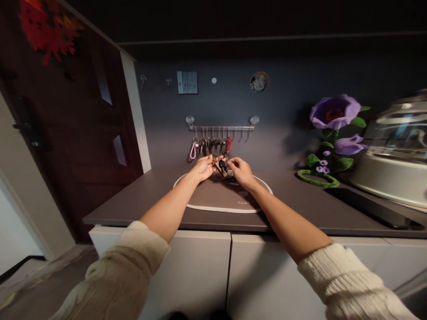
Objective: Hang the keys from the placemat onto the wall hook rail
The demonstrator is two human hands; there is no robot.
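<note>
Just above the countertop, my left hand (203,169) pinches a dark bunch of keys (222,167); its fingers are closed. From the other side my right hand (242,171) meets the same bunch, with fingers bent together at its dark fob-like part. The single pieces are too small to make out. Below both hands lies an oval brown mat (213,198) with a white rim, and some dark items on it are partly hidden. Behind them a clear hook rail (222,128) on the wall carries several keys, a pink loop strap (193,151) and a red carabiner (228,144).
Purple artificial flowers (335,113) with a green ring base stand on the right. Beyond them is a white appliance with a clear dome (396,173), with a black flat object (373,208) before it. A dark red door (76,133) is at the left. White cabinets (196,271) are below the countertop (133,202).
</note>
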